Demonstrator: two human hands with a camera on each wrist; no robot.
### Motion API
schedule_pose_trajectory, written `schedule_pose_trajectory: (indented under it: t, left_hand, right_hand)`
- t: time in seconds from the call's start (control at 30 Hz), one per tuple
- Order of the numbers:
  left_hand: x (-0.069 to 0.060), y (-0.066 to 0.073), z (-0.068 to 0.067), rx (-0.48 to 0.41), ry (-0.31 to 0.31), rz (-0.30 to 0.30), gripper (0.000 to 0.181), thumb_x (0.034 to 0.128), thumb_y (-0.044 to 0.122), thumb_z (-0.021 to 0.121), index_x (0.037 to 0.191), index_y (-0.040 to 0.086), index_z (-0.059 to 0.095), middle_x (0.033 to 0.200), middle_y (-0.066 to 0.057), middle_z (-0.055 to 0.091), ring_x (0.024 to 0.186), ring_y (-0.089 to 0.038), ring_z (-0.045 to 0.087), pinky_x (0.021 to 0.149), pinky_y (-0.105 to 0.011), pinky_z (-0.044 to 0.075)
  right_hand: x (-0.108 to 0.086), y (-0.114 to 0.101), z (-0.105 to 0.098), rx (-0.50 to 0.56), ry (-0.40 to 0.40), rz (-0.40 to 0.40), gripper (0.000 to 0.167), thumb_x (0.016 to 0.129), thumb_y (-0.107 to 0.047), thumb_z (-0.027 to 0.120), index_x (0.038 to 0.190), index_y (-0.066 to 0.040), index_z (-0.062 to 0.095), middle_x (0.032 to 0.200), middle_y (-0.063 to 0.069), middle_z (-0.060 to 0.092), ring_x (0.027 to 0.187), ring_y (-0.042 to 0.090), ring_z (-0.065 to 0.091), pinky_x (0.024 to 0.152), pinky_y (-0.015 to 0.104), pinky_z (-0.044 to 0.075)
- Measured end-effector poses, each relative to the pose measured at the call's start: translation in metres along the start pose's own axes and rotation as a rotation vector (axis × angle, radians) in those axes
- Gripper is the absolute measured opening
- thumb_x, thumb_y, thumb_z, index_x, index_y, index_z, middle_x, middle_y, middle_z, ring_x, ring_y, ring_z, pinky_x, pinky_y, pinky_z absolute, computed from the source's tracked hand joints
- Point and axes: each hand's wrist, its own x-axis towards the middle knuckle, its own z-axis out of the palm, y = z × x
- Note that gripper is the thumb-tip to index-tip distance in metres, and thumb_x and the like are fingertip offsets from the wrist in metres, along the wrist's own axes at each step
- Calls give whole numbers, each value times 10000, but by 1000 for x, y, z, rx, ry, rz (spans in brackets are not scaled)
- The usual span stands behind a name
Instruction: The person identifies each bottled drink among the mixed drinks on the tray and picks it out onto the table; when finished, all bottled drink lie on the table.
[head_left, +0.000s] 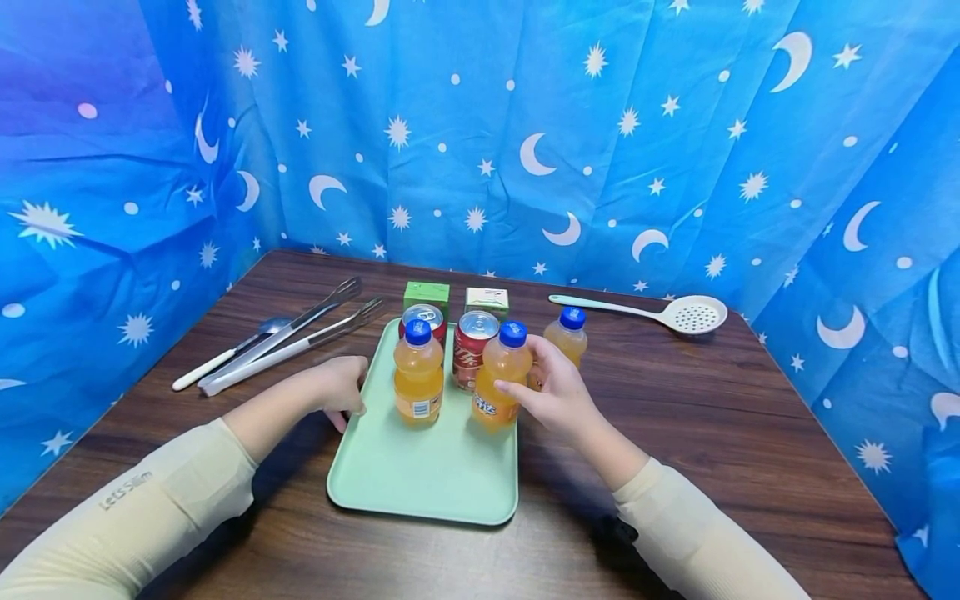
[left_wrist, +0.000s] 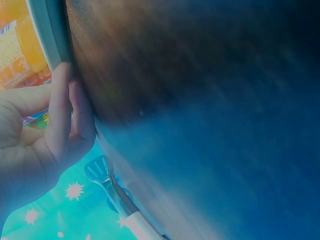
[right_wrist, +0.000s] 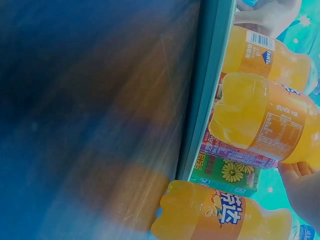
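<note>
Pale green plastic makes up the tray (head_left: pixel 423 485), and the left hand (head_left: pixel 343 388) grips its left rim with bent fingers. Above the tray's right side, the right hand (head_left: pixel 551 390) has its thumb and fingers spread round the width of a Fanta bottle (head_left: pixel 491 377) of orange drink with a blue cap; whether the base touches the tray I cannot tell. Just left of it, a second orange bottle (head_left: pixel 418 385) stands upright on the tray, partly covering a red can (head_left: pixel 424 313). Directly behind the held bottle stands another red can (head_left: pixel 468 357), closing off the space on that side. Past the cans, at the far end, sit a green carton (head_left: pixel 427 292) and a white-and-green carton (head_left: pixel 487 299). A third orange bottle (head_left: pixel 567 339) stands off the tray, partly hidden by the right hand. Metal tongs (head_left: pixel 288 337) lie spread on the left beside a white-handled utensil (head_left: pixel 217 365); a white perforated skimmer (head_left: pixel 694 316) rests at the far right. Everything is set on a dark brown wood-grain table (head_left: pixel 675 417), with blue cloth (head_left: pixel 465 150) printed with white moons and stars hanging behind and on both sides.
</note>
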Motion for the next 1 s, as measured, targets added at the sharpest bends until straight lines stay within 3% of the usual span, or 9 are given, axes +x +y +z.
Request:
schedule_pose_trajectory:
  t: [0.67, 1.0]
  left_hand:
    - [0, 1, -1, 33, 1, -5, 302, 765, -126, 653, 970, -49, 446, 886, -178, 497, 645, -238, 613, 502, -323, 597]
    - [-1, 1, -1, 29, -2, 5, 305, 763, -130, 652, 977, -57, 447, 879, -178, 506, 638, -242, 619, 499, -325, 596]
  right_hand:
    - [-3, 0, -7, -7, 14, -26, 480, 798, 42, 704, 1221, 65, 477, 1154, 195, 576, 1104, 304, 557, 954, 391, 491]
    - [-8, -2, -11, -13, 22, 15, 479, 806, 34, 698, 1229, 58, 474, 1168, 199, 566, 1134, 320, 538, 969, 472, 467]
